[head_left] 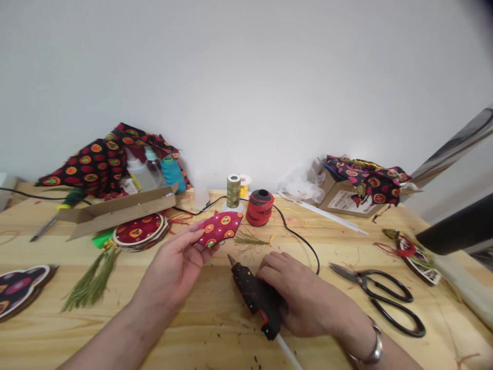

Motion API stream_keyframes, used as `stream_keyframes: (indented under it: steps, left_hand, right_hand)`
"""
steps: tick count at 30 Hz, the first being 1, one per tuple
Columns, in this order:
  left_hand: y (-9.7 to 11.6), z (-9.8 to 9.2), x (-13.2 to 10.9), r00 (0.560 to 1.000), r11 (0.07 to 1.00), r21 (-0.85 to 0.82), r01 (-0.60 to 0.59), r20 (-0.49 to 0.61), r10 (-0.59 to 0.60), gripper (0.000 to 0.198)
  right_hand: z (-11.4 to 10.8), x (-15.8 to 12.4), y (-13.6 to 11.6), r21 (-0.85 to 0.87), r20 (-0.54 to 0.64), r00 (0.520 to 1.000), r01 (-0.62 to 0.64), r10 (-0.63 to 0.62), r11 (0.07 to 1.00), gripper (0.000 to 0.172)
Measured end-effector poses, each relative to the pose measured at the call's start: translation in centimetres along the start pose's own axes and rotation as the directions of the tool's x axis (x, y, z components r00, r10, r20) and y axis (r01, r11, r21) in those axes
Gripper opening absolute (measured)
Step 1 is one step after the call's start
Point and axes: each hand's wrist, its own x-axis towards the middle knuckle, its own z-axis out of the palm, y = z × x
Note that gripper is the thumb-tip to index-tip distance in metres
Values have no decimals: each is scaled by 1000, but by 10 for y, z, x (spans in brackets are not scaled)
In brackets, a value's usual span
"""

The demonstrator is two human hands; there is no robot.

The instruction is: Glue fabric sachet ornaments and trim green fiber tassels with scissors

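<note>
Between the thumb and fingers of my left hand (175, 264) is a patterned red fabric piece (221, 229), tilted up above the table. My right hand (298, 293) is wrapped around a black hot glue gun (254, 295) with a white glue stick coming out of its back end. The gun's nozzle points up and left, just below the fabric piece and apart from it. Behind the nozzle, a small green tassel (252, 238) lies on the wood. A silver bracelet circles my right wrist.
Scissors (360, 278) lie at right, near a finished-looking ornament (418, 259). Thread spools, one red (260, 208) and one olive (233, 192), stand behind. An open cardboard box (123, 209), stacked round fabric pieces (138, 231) and a screwdriver (57, 213) sit left. The gun's cord (302, 237) curves behind.
</note>
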Motion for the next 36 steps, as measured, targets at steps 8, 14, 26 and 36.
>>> stream_keyframes:
  steps: [8,14,26,36]
  left_hand:
    - [0,0,3,1000,1000,-3,-13,18,13,29]
    - [0,-4,4,1000,1000,-8,-4,30,5,28]
    - [-5,-10,8,999,1000,8,23,40,-24,27]
    - [-7,-9,7,996,999,38,38,73,-41,27]
  right_hand:
    - [-22,-9,12,-15,-79,996,37,-39,999,45]
    - [-33,-14,26,-234,-14,999,44,-48,971,28]
    - [-57,-11,53,-606,133,988,148,-84,782,21]
    - [-42,18,58,-408,-105,991,-121,85,905,15]
